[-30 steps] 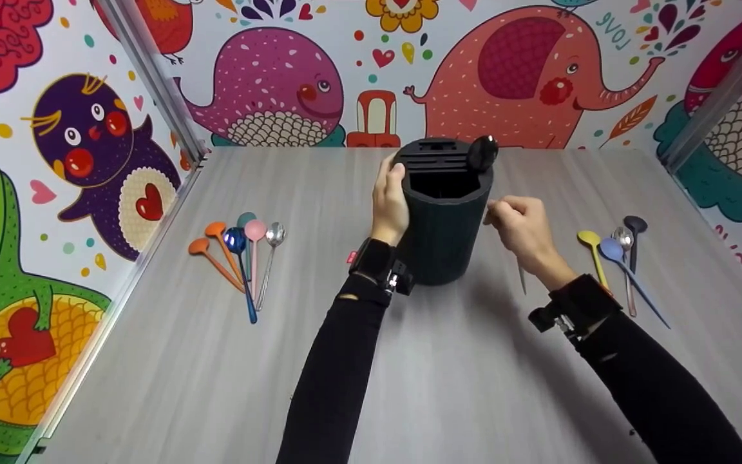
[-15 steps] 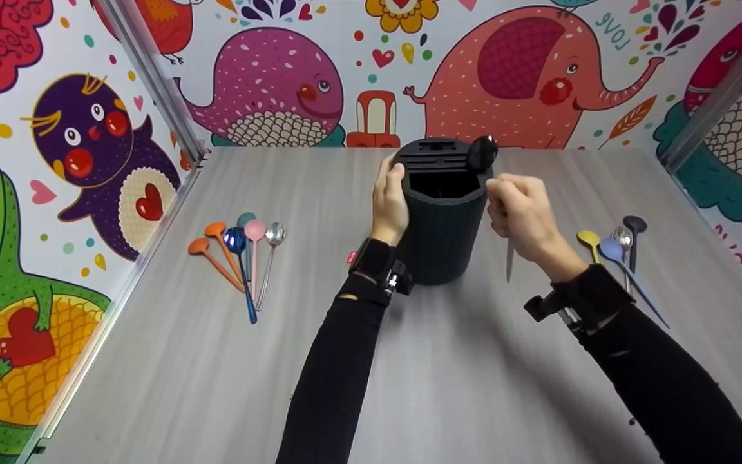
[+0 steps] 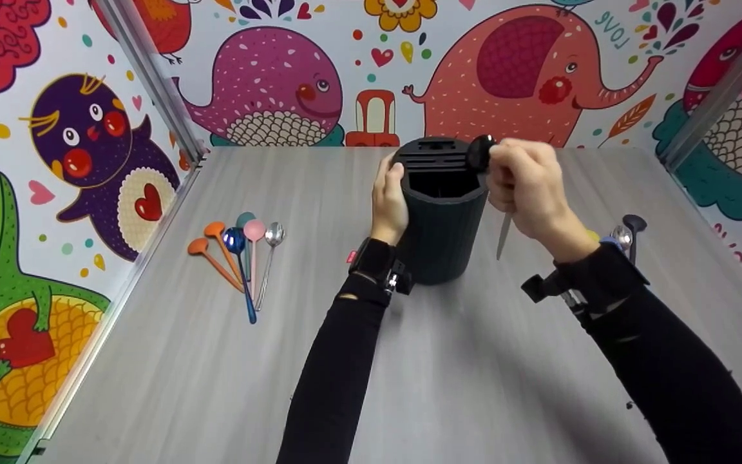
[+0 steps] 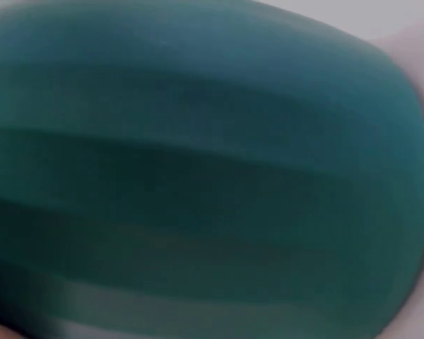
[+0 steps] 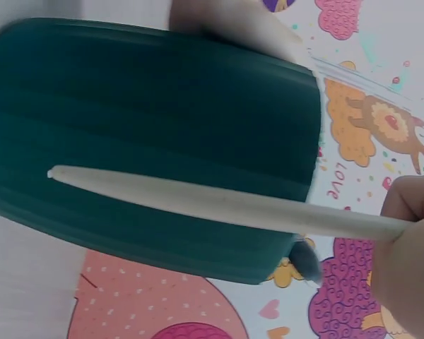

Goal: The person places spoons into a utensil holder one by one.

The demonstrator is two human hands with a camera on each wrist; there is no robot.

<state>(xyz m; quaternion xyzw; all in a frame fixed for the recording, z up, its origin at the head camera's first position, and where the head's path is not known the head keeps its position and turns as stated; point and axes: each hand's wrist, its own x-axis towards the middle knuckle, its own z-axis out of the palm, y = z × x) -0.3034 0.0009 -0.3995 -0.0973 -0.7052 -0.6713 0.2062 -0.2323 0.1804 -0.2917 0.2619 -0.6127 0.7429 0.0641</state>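
A dark green utensil holder [image 3: 443, 238] with a black slotted top stands upright on the table. My left hand [image 3: 389, 203] grips its left side, thumb near the rim. A glossy black spoon head [image 3: 480, 153] sticks up from the holder's right side. My right hand [image 3: 531, 183], a fist beside the rim, holds a pale utensil by its tapering handle [image 5: 191, 201], the tip pointing down next to the holder's wall. The utensil's other end is hidden in the fist. Ribbed green wall fills the left wrist view.
To the left lie several spoons, among them a blue spoon [image 3: 234, 241], a pink spoon [image 3: 254, 230] and an orange spoon [image 3: 198, 246]. More spoons, including a dark one [image 3: 634, 223], lie to the right, partly behind my right wrist. Patterned walls [image 3: 371, 116] border the table.
My right hand has risen alongside the holder to its rim, carrying the pale utensil upward. The left hand and the holder have stayed in place.
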